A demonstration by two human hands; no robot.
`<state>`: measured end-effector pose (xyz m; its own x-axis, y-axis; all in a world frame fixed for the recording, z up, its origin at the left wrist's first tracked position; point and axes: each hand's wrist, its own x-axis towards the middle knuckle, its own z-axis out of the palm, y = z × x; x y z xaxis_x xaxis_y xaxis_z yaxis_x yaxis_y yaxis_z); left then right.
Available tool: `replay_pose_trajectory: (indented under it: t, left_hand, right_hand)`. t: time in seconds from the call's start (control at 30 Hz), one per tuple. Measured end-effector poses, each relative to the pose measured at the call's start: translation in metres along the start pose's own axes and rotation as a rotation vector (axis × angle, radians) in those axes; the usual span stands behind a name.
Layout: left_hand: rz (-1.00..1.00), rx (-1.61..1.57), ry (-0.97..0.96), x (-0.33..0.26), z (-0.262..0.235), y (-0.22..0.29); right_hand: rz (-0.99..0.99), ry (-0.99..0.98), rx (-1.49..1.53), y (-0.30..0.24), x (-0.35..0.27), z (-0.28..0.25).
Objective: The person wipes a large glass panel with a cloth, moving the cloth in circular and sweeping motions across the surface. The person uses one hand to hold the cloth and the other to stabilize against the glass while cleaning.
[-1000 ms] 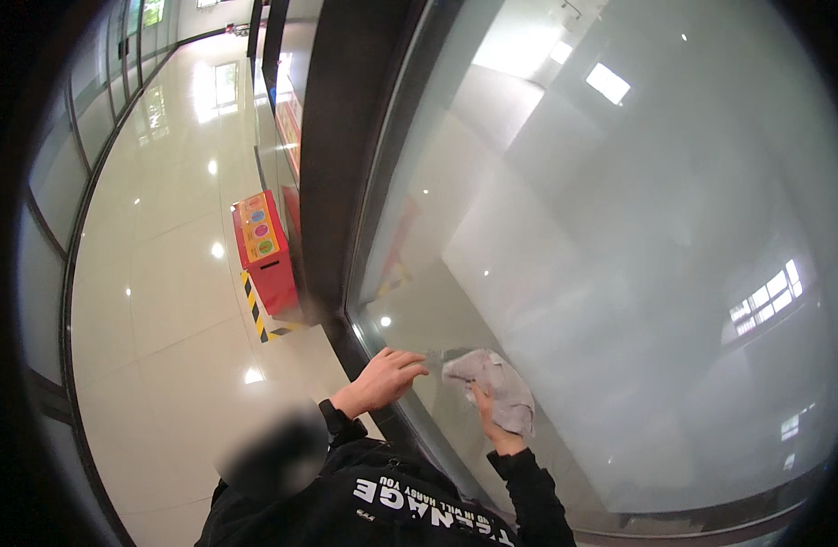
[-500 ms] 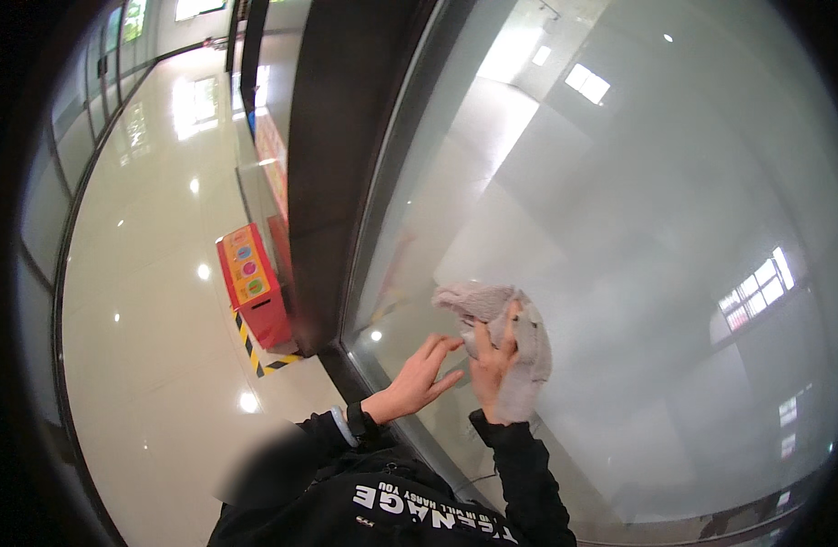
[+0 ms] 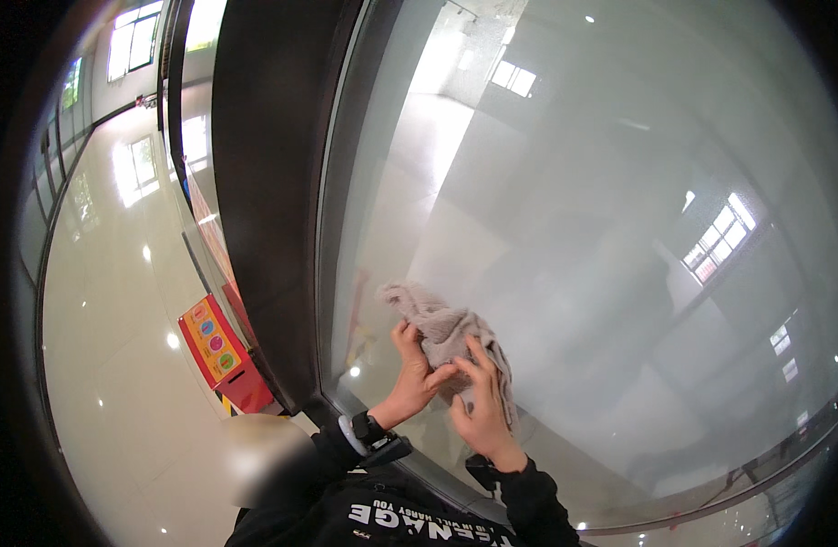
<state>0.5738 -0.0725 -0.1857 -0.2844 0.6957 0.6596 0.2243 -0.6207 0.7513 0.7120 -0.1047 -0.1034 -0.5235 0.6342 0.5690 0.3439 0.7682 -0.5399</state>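
Note:
A crumpled greyish-pink cloth (image 3: 448,330) lies against a large glass panel (image 3: 583,237). My right hand (image 3: 483,406) has its fingers bent over the lower right part of the cloth and holds it. At the cloth's left side, my left hand (image 3: 413,376) grips the edge, fingers curled and thumb stretched toward the right hand. Folds of the cloth partly hide the fingertips. Black sleeves cover both forearms, and a dark band (image 3: 368,427) circles my left wrist.
A dark frame (image 3: 264,201) borders the glass on the left. Beyond it, a red and yellow box (image 3: 220,356) stands on the glossy tiled floor (image 3: 109,319), by black and yellow floor tape. Window reflections (image 3: 719,239) show on the glass.
My left hand has gone from open beside the cloth to gripping its left edge. The cloth is now more spread out. The view has shifted, so the frame and box sit further left.

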Motion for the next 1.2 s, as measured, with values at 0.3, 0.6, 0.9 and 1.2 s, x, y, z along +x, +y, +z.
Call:
replay_pose_trajectory:
  t: [0.3,0.6,0.9,1.2]
  left_hand:
    - [0.535,0.603,0.377,0.093,-0.047,-0.008]
    - [0.329,0.569,0.283,0.054,-0.014,-0.013]
    - [0.626,0.670,0.202,0.089,-0.053,-0.044]
    - [-0.246,0.073,0.875,0.056,-0.076,-0.152]
  right_hand:
    - [-0.096,0.509,-1.093,-0.016,-0.061,-0.091]
    - [-0.034,0.724,-1.467,0.045,-0.087,-0.110]
    - [-0.049,0.754,-1.579,0.057,-0.093,-0.113]
    - [-0.037,0.804,-1.614,0.062,-0.091,-0.105]
